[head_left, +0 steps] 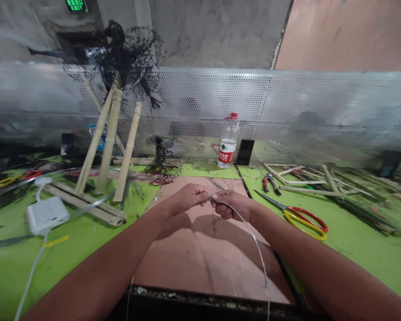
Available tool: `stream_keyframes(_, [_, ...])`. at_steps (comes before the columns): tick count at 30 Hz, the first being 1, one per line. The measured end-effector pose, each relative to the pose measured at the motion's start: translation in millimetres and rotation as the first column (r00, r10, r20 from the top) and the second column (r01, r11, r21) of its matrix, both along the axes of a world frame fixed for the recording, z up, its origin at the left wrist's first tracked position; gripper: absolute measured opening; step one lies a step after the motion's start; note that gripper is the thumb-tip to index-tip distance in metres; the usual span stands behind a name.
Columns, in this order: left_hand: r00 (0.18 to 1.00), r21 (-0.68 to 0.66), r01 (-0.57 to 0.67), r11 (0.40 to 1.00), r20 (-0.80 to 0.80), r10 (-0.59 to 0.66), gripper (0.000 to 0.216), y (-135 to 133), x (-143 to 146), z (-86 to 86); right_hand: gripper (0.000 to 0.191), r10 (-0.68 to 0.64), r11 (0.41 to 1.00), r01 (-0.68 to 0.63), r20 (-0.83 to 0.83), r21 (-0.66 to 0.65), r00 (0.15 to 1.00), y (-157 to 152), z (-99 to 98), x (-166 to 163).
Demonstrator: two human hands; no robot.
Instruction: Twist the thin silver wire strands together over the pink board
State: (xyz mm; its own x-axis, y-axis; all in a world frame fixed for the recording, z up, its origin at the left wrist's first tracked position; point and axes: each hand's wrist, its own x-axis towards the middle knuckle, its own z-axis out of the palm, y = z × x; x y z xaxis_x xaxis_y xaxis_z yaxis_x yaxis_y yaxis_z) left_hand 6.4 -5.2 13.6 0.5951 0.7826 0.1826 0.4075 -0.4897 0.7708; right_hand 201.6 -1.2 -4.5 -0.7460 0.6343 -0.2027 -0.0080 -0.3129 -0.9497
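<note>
My left hand [193, 196] and my right hand [232, 204] meet above a pinkish-brown board [217, 263] at the middle of the table. Both are closed, thumbs and fingertips pinching one end of a thin, clear wire-like strand [259, 247]. From my right hand the strand curves down past the table's front edge. The fingers hide its pinched end. Right of my right hand lie scissors [302, 220] with one red and one yellow handle, their blades pointing to the back left. Pliers [270, 183] with red on the handle rest farther back.
A bamboo stand [108, 142] carries a tangled black wire figure [120, 58] on the left. Nearer is a white adapter box [48, 214] with a cable. A water bottle [227, 141] and a dark phone [245, 152] stand before the perforated metal screen [274, 102]. Bamboo strips [314, 189] lie right.
</note>
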Motion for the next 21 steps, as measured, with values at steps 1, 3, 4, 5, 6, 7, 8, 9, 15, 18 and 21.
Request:
stream_keyframes(1, [1.000, -0.006, -0.002, 1.000, -0.007, 0.002, 0.030, 0.1, -0.5, 0.2, 0.028, 0.007, 1.000, -0.007, -0.003, -0.002, 1.000, 0.3, 0.0, 0.7])
stream_keyframes(3, [1.000, -0.026, 0.002, 1.000, -0.023, -0.003, 0.031, 0.4, -1.3, 0.1, 0.028, 0.029, 1.000, -0.029, -0.010, -0.009, 1.000, 1.0, -0.4, 1.9])
stream_keyframes(4, [1.000, -0.040, 0.012, 0.999, -0.023, -0.013, 0.030, 0.7, -1.6, -0.2, 0.028, 0.043, 0.999, -0.043, -0.012, -0.017, 0.999, 1.2, -0.6, 2.3])
stream_keyframes(5, [0.999, -0.056, 0.028, 0.998, -0.015, -0.029, 0.028, 1.1, -1.8, -0.6, 0.028, 0.053, 0.998, -0.053, -0.015, -0.026, 0.998, 1.3, -0.8, 2.5])
stream_keyframes(6, [0.999, -0.073, 0.049, 0.996, -0.003, -0.050, 0.026, 1.6, -1.9, -1.1, 0.028, 0.055, 0.998, -0.056, -0.018, -0.035, 0.998, 1.3, -0.9, 2.5])
stream_keyframes(7, [0.998, -0.084, 0.066, 0.994, 0.010, -0.066, 0.025, 2.0, -1.8, -1.6, 0.028, 0.051, 0.998, -0.052, -0.021, -0.041, 0.998, 1.1, -1.0, 2.3])
stream_keyframes(8, [0.997, -0.091, 0.073, 0.993, 0.016, -0.071, 0.025, 2.4, -1.6, -2.0, 0.029, 0.044, 0.998, -0.045, -0.020, -0.043, 0.999, 0.7, -0.9, 2.0])
stream_keyframes(9, [0.997, -0.093, 0.071, 0.993, 0.016, -0.069, 0.025, 2.5, -1.2, -2.3, 0.029, 0.036, 0.999, -0.036, -0.016, -0.038, 0.999, 0.2, -0.9, 1.4])
stream_keyframes(15, [0.997, -0.072, 0.056, 0.996, -0.039, -0.059, 0.023, -1.2, -1.8, 0.4, 0.031, -0.077, 0.984, 0.061, 0.091, 0.167, 0.993, -0.1, -4.8, -1.6])
stream_keyframes(18, [0.991, -0.104, 0.059, 0.993, -0.110, -0.071, 0.024, -3.6, -4.0, 2.8, 0.031, -0.126, 0.939, 0.060, 0.176, 0.339, 0.976, 1.6, -6.8, -1.3])
stream_keyframes(21, [0.985, -0.154, 0.069, 0.986, -0.143, -0.091, 0.024, -4.1, -4.3, 1.6, 0.028, -0.177, 0.878, 0.016, 0.294, 0.478, 0.939, 3.1, -6.8, -0.9])
